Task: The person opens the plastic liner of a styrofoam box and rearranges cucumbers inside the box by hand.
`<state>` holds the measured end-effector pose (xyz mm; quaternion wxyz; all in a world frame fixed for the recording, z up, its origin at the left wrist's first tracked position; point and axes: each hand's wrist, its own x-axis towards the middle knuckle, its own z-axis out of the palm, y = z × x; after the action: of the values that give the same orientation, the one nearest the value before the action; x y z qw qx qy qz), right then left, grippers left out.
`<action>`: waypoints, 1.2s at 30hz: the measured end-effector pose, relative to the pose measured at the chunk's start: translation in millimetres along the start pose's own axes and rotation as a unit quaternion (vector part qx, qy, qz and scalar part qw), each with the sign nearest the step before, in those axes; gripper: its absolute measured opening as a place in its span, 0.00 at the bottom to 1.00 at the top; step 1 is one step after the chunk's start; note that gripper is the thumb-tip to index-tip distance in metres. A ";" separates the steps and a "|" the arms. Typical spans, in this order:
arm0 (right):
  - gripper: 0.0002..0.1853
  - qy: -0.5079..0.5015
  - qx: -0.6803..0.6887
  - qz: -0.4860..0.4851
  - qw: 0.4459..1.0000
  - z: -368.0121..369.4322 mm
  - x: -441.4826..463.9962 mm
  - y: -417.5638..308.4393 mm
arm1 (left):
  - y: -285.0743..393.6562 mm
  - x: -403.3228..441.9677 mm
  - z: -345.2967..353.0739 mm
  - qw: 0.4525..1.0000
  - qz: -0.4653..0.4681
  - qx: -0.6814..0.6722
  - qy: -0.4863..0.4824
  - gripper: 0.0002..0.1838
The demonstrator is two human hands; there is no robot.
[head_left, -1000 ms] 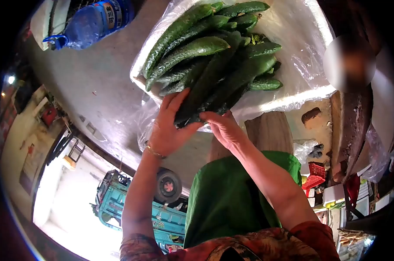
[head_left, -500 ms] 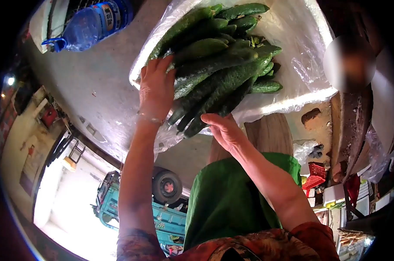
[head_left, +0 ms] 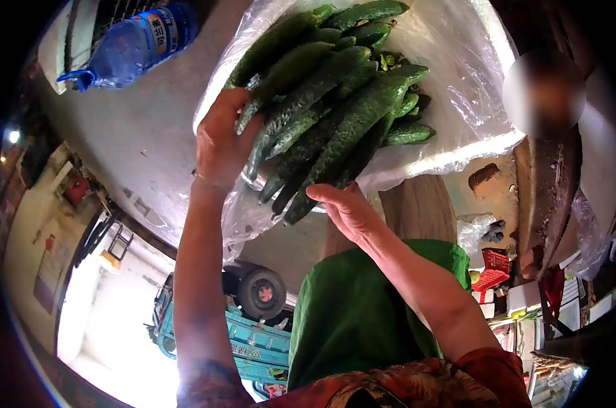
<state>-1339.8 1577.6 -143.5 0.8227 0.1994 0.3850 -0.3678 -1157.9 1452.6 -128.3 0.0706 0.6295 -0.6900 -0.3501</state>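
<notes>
A heap of dark green cucumbers lies in a white box lined with clear plastic. At the heap's left edge is my left hand, its fingers curled round the end of a cucumber and partly hidden by it. My right hand is at the near end of the heap. Its thumb rests against a long cucumber, while the other fingers are hidden under the near ends. Several of these near ends stick out past the box's edge towards me.
A large blue water bottle lies at the upper left. Beyond my left arm is a teal three-wheeled cart with a black wheel. On the right are a brick, a red basket and a person with a blurred face.
My left hand has moved left and its fingers have curled in at the heap's edge. Cucumbers beside it have shifted and spread apart. My right hand has moved slightly left and down.
</notes>
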 end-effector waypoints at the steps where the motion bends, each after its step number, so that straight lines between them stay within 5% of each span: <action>1: 0.37 -0.001 0.001 0.015 1.000 0.7 -0.5 -1.5 | 1.6 -0.2 -1.4 1.000 0.006 0.022 -0.008 0.16; 5: 0.36 0.001 -0.020 -0.018 1.000 -2.8 -2.7 4.5 | -2.4 -2.2 9.5 0.988 0.026 0.141 0.053 0.17; 10: 0.33 0.004 -0.075 0.009 0.997 -10.0 -2.2 10.9 | -7.0 4.8 13.4 0.988 0.045 0.107 0.104 0.18; 15: 0.33 0.009 -0.053 -0.024 0.998 -7.8 3.3 8.0 | 15.0 -7.9 8.6 0.993 -0.001 0.105 0.044 0.14; 23: 0.38 0.029 -0.111 -0.018 0.993 -7.1 2.8 9.6 | 14.3 -24.9 17.6 0.994 -0.062 -0.026 0.085 0.07; 25: 0.38 0.061 -0.153 -0.110 0.980 -12.4 6.3 19.0 | 5.3 -20.5 18.8 0.995 -0.041 -0.021 0.087 0.08; 27: 0.38 0.066 -0.152 -0.102 0.981 -4.1 0.6 13.9 | -10.9 -10.3 15.2 0.984 -0.112 -0.102 0.096 0.10; 33: 0.41 0.070 -0.118 -0.079 0.987 -5.1 4.3 10.7 | -6.8 -14.6 0.4 0.952 -0.211 -0.223 -0.003 0.10; 35: 0.39 0.083 -0.116 -0.103 0.984 -2.6 3.5 9.9 | -2.1 -26.7 6.0 0.962 -0.198 -0.169 0.080 0.11; 36: 0.39 0.083 -0.116 -0.103 0.984 -5.0 3.8 9.9 | 3.8 -33.2 8.1 0.981 -0.120 -0.086 0.124 0.13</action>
<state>-1333.1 1585.4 -149.1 0.7631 0.0917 0.5104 -0.3856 -1158.9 1486.1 -120.7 0.1669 0.7380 -0.5626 -0.3332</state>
